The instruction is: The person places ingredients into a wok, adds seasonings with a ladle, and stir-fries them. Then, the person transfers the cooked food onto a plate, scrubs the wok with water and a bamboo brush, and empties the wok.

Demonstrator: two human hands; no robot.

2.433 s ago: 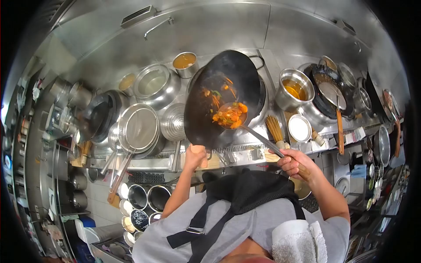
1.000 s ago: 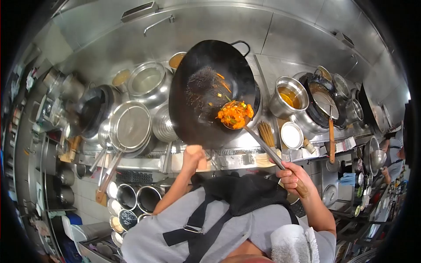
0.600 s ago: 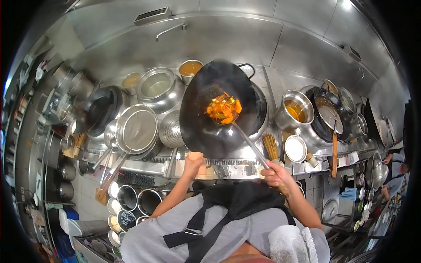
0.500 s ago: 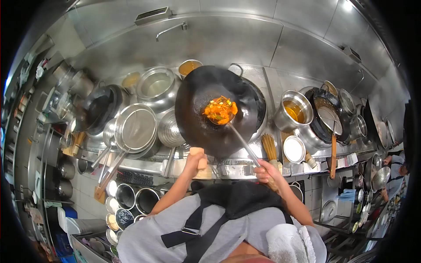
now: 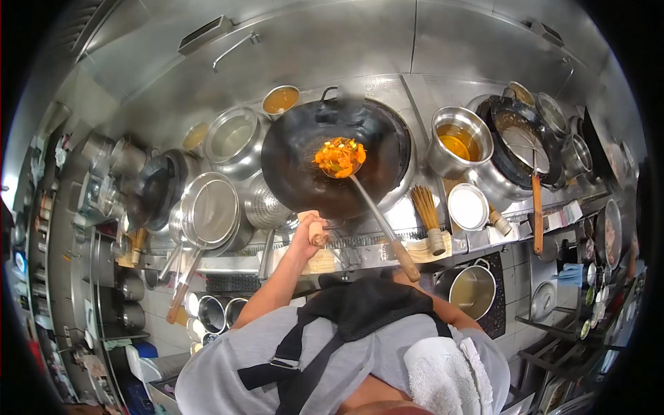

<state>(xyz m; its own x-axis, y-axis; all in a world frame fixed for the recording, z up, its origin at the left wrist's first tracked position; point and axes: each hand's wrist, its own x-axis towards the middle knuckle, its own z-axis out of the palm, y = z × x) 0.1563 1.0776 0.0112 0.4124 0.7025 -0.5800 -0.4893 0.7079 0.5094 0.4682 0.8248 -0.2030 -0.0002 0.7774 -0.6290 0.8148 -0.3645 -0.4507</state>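
My left hand [image 5: 309, 238] is closed around a folded pale cloth [image 5: 312, 223] at the near rim of a large black wok [image 5: 290, 183], where the wok's near handle is hidden. A heap of orange-sauced food with green and pale pieces [image 5: 340, 156] sits in the bowl of a ladle inside the wok. The ladle's [image 5: 373, 200] wooden-ended handle leans over the near rim toward me, with no hand on it. My right hand is drawn in near my waist; the black apron [image 5: 373, 304] and the forearm hide its fingers.
A bamboo brush [image 5: 427, 214], a white-topped round container [image 5: 467, 207] and a pot of amber liquid [image 5: 460, 144] stand right of the wok. On the left are a perforated skimmer [image 5: 266, 204], mesh strainers [image 5: 213, 211] and a metal pot [image 5: 232, 135]. A tap [image 5: 235, 50] hangs behind.
My right hand has let go of the ladle and pulled back to my waist. The ladle now rests in the wok. My left hand stays on the cloth. The view has shifted.
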